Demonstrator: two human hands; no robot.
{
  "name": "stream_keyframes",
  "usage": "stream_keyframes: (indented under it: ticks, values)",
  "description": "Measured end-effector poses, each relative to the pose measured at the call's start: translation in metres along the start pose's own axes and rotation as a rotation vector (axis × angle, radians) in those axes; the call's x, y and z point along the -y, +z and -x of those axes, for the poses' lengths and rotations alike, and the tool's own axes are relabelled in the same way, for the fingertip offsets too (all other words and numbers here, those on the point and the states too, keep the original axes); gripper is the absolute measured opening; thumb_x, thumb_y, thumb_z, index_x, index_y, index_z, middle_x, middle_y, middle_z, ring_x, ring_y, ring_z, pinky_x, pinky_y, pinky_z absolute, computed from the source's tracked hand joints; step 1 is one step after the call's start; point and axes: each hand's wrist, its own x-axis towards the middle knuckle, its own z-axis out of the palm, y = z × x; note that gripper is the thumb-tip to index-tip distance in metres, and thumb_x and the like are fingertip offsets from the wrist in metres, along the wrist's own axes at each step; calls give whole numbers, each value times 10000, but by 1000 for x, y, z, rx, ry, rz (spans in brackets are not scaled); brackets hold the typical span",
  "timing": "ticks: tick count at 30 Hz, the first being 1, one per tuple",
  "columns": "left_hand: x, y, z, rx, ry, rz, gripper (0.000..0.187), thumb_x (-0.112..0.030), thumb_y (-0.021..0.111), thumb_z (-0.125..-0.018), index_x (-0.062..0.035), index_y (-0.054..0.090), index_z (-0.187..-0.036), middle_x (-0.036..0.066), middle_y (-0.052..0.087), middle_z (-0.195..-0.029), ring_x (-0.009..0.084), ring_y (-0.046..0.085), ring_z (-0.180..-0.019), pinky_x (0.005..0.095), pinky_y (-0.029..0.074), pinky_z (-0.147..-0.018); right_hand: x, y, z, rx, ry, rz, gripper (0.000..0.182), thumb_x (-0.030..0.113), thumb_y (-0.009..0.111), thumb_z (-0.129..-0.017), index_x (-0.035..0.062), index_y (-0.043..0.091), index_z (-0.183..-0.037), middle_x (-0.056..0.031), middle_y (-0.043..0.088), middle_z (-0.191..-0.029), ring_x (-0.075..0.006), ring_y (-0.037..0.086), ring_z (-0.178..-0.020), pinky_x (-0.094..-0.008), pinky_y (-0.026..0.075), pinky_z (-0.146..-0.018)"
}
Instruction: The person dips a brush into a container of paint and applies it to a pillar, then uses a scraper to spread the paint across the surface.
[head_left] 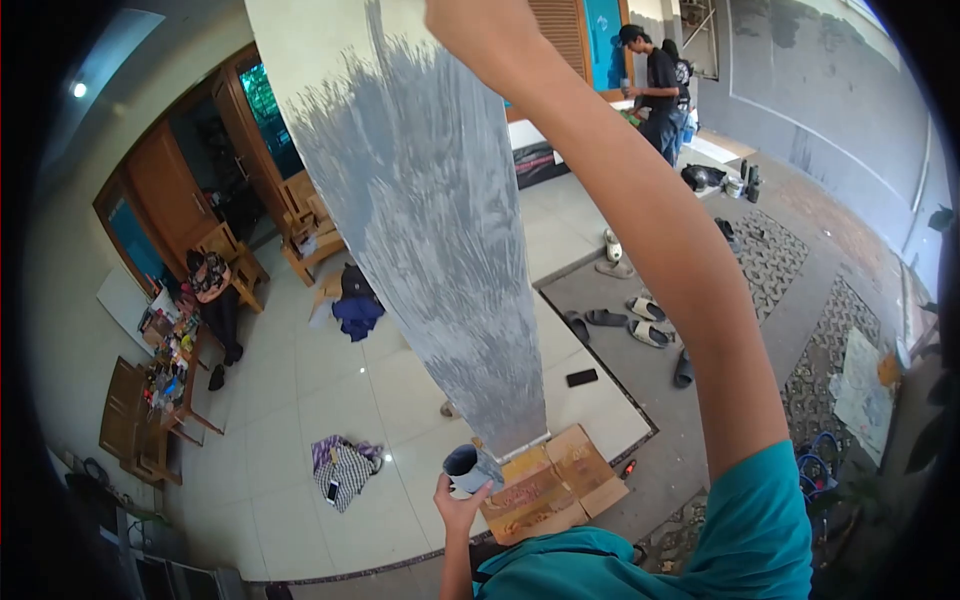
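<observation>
My left hand is wrapped round a paint-smeared cup with dark grey inside, held low in front of my body. Ahead of me rises a pillar, coated in streaky grey paint from its foot up to a ragged brushed edge; above that its surface is pale cream. My right arm reaches up along the pillar's right side. Only part of my right hand shows at the top edge, close to the pale upper part. Its fingers, and anything in them, are out of view.
Flattened cardboard lies at the pillar's foot. A phone, several sandals and a checkered cloth are on the ground. One person sits by a cluttered table; other people stand at the back right.
</observation>
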Motion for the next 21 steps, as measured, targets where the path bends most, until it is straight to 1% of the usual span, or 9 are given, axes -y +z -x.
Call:
stream_keyframes:
  ticks: [2, 3, 4, 6, 9, 13, 15, 19, 21]
  values:
    - [11, -4, 7, -54, -14, -34, 542, -187, 908, -590, -5, 647, -1029, 71, 687, -938, 177, 647, -869, 325, 489, -783, 7, 9, 12, 68, -12, 17, 179, 43, 471, -914, -60, 577, -1014, -289, 640, -800, -428, 670, -806, -461, 564, -681]
    - [13, -6, 10, -74, -22, -40, 550, -195, 906, -585, -14, 647, -1034, 68, 688, -942, 178, 648, -873, 330, 484, -786, 9, 8, 20, 156, -21, 101, 147, 11, 482, -903, -57, 575, -994, -271, 655, -845, -376, 690, -822, -428, 576, -677]
    - [10, -8, 13, -80, -47, -55, 550, -195, 906, -585, -14, 647, -1034, 68, 688, -942, 178, 648, -873, 330, 484, -786, 11, 7, 33, 176, -8, 86, 147, 11, 482, -903, -57, 575, -994, -271, 655, -845, -376, 690, -822, -428, 576, -677]
    - [5, -12, 17, -96, -52, -89, 559, -201, 906, -585, -12, 645, -1042, 67, 687, -936, 176, 643, -871, 330, 483, -784, 10, 8, 56, 124, -115, 115, 126, 2, 519, -894, -49, 593, -983, -241, 668, -873, -343, 698, -834, -405, 581, -685]
    - [16, -20, 18, -100, -65, -105, 532, -188, 885, -617, -11, 644, -1056, 71, 685, -945, 174, 633, -866, 335, 478, -790, 6, 23, 78, 143, -106, 47, 103, 10, 562, -883, -30, 610, -966, -208, 677, -914, -321, 702, -854, -382, 586, -704]
    - [13, -21, 14, -94, -61, -106, 538, -175, 881, -621, -11, 645, -1076, 74, 686, -956, 178, 633, -878, 333, 481, -786, 3, 8, 99, 242, -53, 53, 86, 24, 571, -886, -30, 616, -935, -195, 677, -940, -315, 702, -876, -362, 587, -715]
    - [10, -20, 14, -82, -59, -112, 540, -168, 880, -623, -9, 644, -1082, 75, 686, -959, 180, 633, -878, 331, 482, -786, 1, -11, 111, 272, -111, 34, 84, 15, 570, -883, -22, 624, -936, -198, 677, -944, -308, 704, -883, -359, 589, -705]
    - [7, -17, 21, -55, -67, -92, 543, -151, 879, -626, -4, 639, -1091, 76, 686, -969, 179, 633, -880, 328, 485, -794, -6, 7, 119, 273, -67, 49, 82, 20, 579, -876, -19, 631, -927, -198, 682, -938, -305, 704, -882, -360, 588, -699]
    - [14, -18, 25, -33, -68, -109, 546, -149, 880, -626, -4, 638, -1093, 77, 686, -973, 180, 635, -885, 330, 488, -798, -4, 3, 120, 283, -64, 15, 72, 9, 577, -867, -32, 633, -888, -220, 679, -926, -319, 704, -874, -375, 586, -694]
